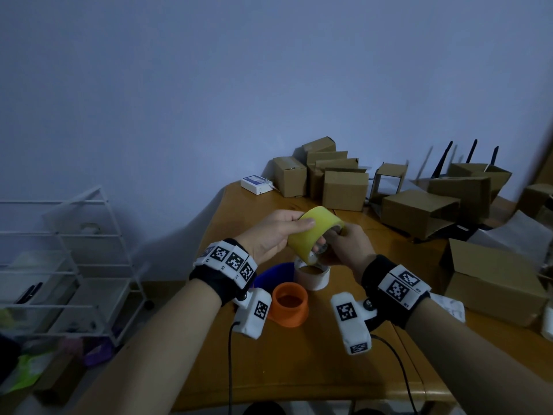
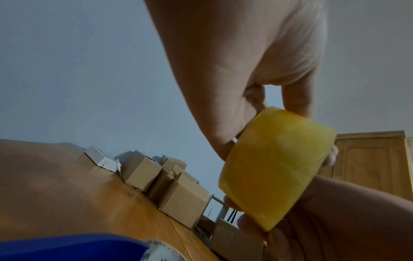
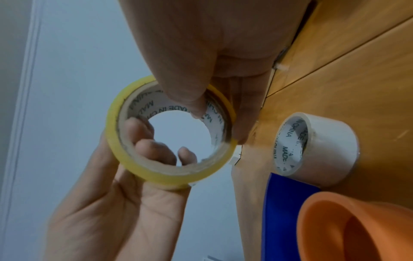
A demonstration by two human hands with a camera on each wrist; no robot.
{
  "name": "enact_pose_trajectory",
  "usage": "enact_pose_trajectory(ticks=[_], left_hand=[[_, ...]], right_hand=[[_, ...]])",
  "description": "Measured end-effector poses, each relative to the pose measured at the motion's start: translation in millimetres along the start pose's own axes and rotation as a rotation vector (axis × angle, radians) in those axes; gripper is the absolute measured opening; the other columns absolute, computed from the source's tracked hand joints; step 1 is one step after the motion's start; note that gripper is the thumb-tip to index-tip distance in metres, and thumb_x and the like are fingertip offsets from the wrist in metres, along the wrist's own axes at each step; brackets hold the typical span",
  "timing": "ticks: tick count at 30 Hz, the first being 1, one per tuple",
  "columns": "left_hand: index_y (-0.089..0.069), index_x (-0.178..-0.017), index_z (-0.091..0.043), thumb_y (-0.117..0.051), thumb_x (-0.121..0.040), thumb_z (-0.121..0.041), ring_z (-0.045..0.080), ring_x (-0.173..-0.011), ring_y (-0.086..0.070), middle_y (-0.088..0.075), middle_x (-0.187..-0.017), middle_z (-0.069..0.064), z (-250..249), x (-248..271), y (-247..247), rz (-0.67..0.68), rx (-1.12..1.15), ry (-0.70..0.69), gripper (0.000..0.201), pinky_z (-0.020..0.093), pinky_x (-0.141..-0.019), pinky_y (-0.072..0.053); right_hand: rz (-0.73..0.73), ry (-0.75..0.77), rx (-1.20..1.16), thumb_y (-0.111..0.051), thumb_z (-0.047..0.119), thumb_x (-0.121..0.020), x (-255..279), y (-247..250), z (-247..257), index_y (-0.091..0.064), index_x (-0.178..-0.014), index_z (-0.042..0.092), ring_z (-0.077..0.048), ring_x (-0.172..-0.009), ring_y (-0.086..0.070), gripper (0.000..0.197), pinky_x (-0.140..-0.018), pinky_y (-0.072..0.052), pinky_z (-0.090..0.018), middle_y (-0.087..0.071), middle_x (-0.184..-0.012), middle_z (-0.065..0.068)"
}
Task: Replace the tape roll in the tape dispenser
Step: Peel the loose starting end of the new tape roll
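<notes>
A yellow tape roll (image 1: 311, 235) is held up above the table between both hands. My left hand (image 1: 294, 227) grips it from the left, thumb on the outer face and fingers (image 3: 154, 150) curled inside the cardboard core. My right hand (image 1: 339, 235) pinches the near rim, with the thumb (image 3: 185, 95) inside the core and a finger outside. The left wrist view shows the roll's yellow face (image 2: 274, 167). Below the hands, a white tape roll (image 1: 312, 277) stands on the table beside a blue plastic piece (image 1: 273, 277) and an orange flanged ring (image 1: 290, 304).
Several cardboard boxes (image 1: 344, 187) crowd the back and right of the wooden table (image 1: 299, 363), with a larger box (image 1: 493, 283) at the right. A white device (image 1: 256, 183) lies at the far left corner. A white wire rack (image 1: 74, 265) stands left of the table.
</notes>
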State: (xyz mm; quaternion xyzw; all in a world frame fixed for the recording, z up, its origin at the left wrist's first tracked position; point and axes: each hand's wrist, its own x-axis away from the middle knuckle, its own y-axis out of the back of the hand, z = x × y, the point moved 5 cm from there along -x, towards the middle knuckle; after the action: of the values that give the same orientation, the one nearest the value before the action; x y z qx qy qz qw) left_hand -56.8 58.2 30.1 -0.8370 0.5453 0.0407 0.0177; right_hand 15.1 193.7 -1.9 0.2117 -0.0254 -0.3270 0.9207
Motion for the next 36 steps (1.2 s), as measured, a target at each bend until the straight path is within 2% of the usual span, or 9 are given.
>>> enact_pose_trajectory(ticks=[6, 11, 14, 17, 20, 24, 28, 32, 36], left_hand=[[-0.066, -0.108, -0.001, -0.055, -0.098, -0.033, 0.015, -0.059, -0.065, -0.069, -0.065, 0.006, -2, -2, 7, -0.177, -0.075, -0.006, 0.035, 0.024, -0.057, -0.054], [-0.070, -0.107, -0.006, -0.063, -0.092, -0.046, 0.015, -0.050, -0.056, -0.060, -0.054, 0.003, 3, -8, 16, -0.310, -0.222, 0.023, 0.043, 0.023, -0.050, -0.048], [-0.073, -0.105, -0.008, -0.066, -0.089, -0.045, 0.011, -0.048, -0.055, -0.059, -0.056, 0.001, 4, -9, 20, -0.338, -0.264, 0.023, 0.041, 0.021, -0.047, -0.045], [-0.074, -0.103, -0.005, -0.068, -0.088, -0.043, 0.008, -0.044, -0.051, -0.056, -0.056, 0.001, 4, -10, 26, -0.376, -0.244, 0.020, 0.041, 0.020, -0.043, -0.041], [-0.075, -0.103, -0.004, -0.071, -0.086, -0.043, 0.008, -0.041, -0.049, -0.055, -0.056, 0.002, 4, -10, 29, -0.396, -0.223, 0.019, 0.042, 0.020, -0.042, -0.038], [-0.074, -0.101, 0.000, -0.072, -0.084, -0.044, 0.011, -0.048, -0.048, -0.055, -0.062, 0.007, 5, -12, 31, -0.353, -0.216, 0.016, 0.047, 0.022, -0.048, -0.038], [-0.077, -0.097, -0.008, -0.069, -0.088, -0.039, 0.012, -0.062, -0.059, -0.067, -0.067, 0.002, 6, -10, 32, -0.329, -0.184, 0.014, 0.033, 0.021, -0.058, -0.044], [-0.073, -0.107, -0.002, -0.067, -0.090, -0.037, 0.010, -0.064, -0.066, -0.072, -0.073, 0.003, 7, -10, 28, -0.311, -0.160, 0.011, 0.038, 0.017, -0.056, -0.048], [-0.068, -0.117, -0.003, -0.063, -0.093, -0.037, 0.027, -0.090, -0.067, -0.071, -0.108, 0.025, 12, -9, 27, -0.248, -0.108, 0.055, 0.042, 0.031, -0.078, -0.054]], right_hand=[[-0.016, 0.178, 0.193, -0.055, 0.025, -0.092, 10, 2, 19, -0.066, -0.096, 0.022, -0.028, -0.089, -0.067, 0.012, -0.078, -0.058, -0.048, -0.069, -0.089, -0.003], [-0.038, 0.350, 0.383, -0.056, 0.020, -0.091, 17, 0, 32, -0.058, -0.128, 0.023, -0.026, -0.100, -0.064, 0.037, -0.077, -0.050, -0.031, -0.070, -0.109, -0.007], [0.100, 0.326, 0.280, -0.060, 0.022, -0.090, 18, -4, 35, -0.055, -0.131, 0.026, -0.021, -0.098, -0.062, 0.041, -0.077, -0.049, -0.032, -0.067, -0.108, -0.002], [0.315, 0.230, 0.001, -0.064, 0.026, -0.088, 18, -9, 31, -0.052, -0.133, 0.028, -0.020, -0.107, -0.061, 0.046, -0.093, -0.052, -0.041, -0.064, -0.114, -0.002], [0.393, 0.212, -0.157, -0.064, 0.034, -0.080, 20, -9, 29, -0.054, -0.132, 0.027, -0.017, -0.116, -0.058, 0.053, -0.101, -0.046, -0.037, -0.061, -0.123, -0.004], [0.408, 0.176, -0.274, -0.064, 0.045, -0.076, 21, -11, 24, -0.060, -0.120, 0.020, -0.022, -0.111, -0.059, 0.051, -0.098, -0.044, -0.039, -0.063, -0.114, -0.007], [0.406, 0.125, -0.302, -0.056, 0.069, -0.078, 19, -14, 25, -0.061, -0.124, 0.018, -0.022, -0.109, -0.064, 0.069, -0.100, -0.048, -0.039, -0.068, -0.117, -0.007], [0.323, 0.063, -0.405, -0.055, 0.046, -0.094, 14, -18, 25, -0.057, -0.113, -0.004, -0.031, -0.097, -0.063, 0.054, -0.099, -0.047, -0.051, -0.065, -0.106, -0.020], [0.336, 0.015, -0.559, -0.048, 0.027, -0.101, 13, -20, 24, -0.057, -0.094, 0.008, -0.016, -0.072, -0.066, 0.023, -0.072, -0.054, -0.030, -0.066, -0.081, -0.007]])
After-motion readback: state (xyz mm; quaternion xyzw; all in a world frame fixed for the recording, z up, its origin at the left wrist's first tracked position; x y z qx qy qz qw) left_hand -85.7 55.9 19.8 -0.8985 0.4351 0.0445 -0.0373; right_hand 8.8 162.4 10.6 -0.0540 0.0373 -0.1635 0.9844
